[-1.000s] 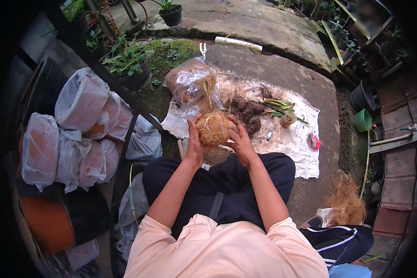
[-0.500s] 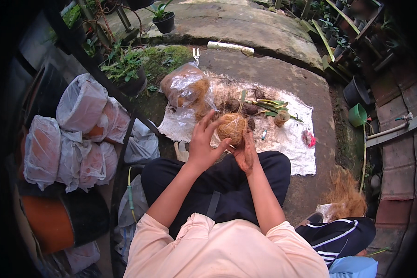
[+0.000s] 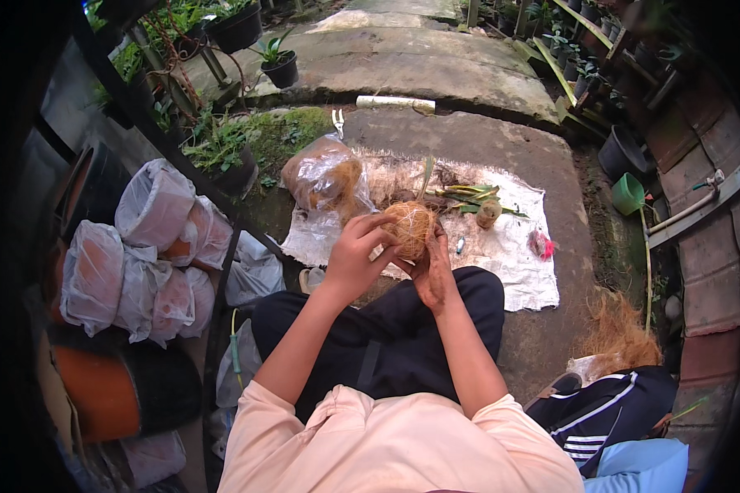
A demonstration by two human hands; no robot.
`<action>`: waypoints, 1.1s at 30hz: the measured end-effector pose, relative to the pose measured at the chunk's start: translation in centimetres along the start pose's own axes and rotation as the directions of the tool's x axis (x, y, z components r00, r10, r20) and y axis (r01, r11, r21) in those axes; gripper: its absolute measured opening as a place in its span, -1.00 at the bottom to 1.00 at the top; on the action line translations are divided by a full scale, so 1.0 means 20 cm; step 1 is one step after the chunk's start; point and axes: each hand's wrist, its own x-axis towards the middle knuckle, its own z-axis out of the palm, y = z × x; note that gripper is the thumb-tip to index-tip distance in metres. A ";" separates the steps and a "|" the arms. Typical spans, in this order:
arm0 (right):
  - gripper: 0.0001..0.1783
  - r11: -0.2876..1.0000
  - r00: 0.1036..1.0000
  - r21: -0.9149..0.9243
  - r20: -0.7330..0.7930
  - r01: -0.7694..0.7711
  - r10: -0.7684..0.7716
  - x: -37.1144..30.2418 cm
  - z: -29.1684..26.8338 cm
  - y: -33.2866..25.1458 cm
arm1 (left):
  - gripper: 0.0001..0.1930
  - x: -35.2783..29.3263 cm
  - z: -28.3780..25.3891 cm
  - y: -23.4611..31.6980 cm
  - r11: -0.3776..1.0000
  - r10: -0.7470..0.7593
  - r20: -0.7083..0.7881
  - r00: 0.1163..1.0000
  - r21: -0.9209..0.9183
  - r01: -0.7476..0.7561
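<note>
A round ball of brown coconut fibre (image 3: pixel 409 229), wound with thin white thread, is held up over my lap. A green leaf (image 3: pixel 426 174) rises just behind its top. My right hand (image 3: pixel 433 278) cups the ball from the right and below, its fingers soiled. From the left, my left hand (image 3: pixel 360 253) presses bent fingers against the ball's side; whether thread is pinched there is too small to tell. Beyond lies a white woven sack (image 3: pixel 514 275) bearing cut green leaves (image 3: pixel 467 195), a roll of twine (image 3: pixel 488 214) and a small white-and-blue tube (image 3: pixel 460 245).
A clear plastic bag of fibre (image 3: pixel 325 177) sits at the sack's left, below a hand fork (image 3: pixel 338 123). Wrapped pots (image 3: pixel 152 271) are stacked at left. A person's dark-clothed leg (image 3: pixel 608 415) is at lower right, beside loose fibre (image 3: pixel 621 333). A pink bundle (image 3: pixel 541 245) lies on the sack.
My left hand's fingers, spread apart before, have bent in against the ball. The ball stays between both hands. The view has tilted slightly, showing more of the background.
</note>
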 end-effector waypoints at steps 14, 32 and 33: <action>-0.44 0.977 0.998 0.201 0.003 0.066 -0.068 -0.08 0.01 -0.21 | -0.79 -0.04 -0.15 -0.27 0.752 -0.561 0.035 0.827 -0.397 0.527; -0.43 0.979 0.970 -0.041 -0.134 0.200 -0.204 -0.18 -0.01 -0.19 | -0.63 -0.12 0.11 -0.16 0.608 -0.424 0.539 0.728 -0.426 0.669; -0.43 0.979 0.970 -0.046 -0.134 0.199 -0.203 -0.19 -0.02 -0.20 | -0.62 -0.11 0.11 -0.17 0.657 -0.412 0.536 0.737 -0.386 0.648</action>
